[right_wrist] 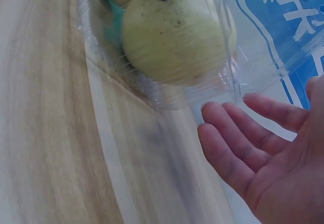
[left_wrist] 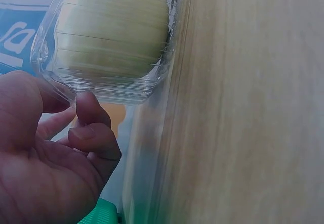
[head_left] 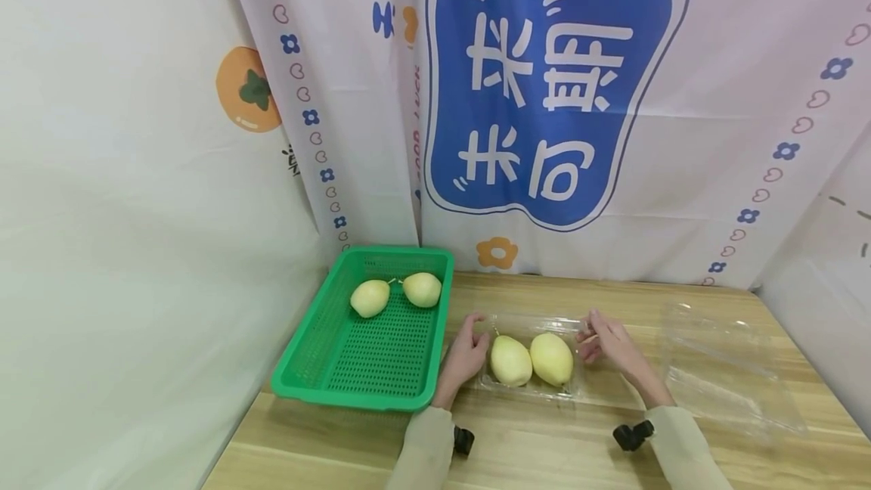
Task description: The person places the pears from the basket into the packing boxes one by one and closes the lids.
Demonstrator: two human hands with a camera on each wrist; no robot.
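Note:
A clear plastic box [head_left: 529, 393] on the wooden table holds two pale yellow pears, a left pear [head_left: 510, 362] and a right pear [head_left: 552, 360], side by side. At its left end, my left hand [head_left: 466, 355] pinches the rim between thumb and finger; the left wrist view shows this grip close up, with a pear [left_wrist: 111, 32] behind the ribbed wall. My right hand [head_left: 610, 344] is at the opposite end. In the right wrist view its fingers [right_wrist: 230, 140] are loosely extended, fingertips right at the box's rim, under the near pear [right_wrist: 174, 37].
On the left stands a green perforated basket [head_left: 444, 354], with two more pears, one pear [head_left: 370, 299] and another pear [head_left: 422, 289], at its far end. Another clear plastic container [head_left: 728, 369] lies on the right of the table. A printed curtain [head_left: 381, 134] hangs behind.

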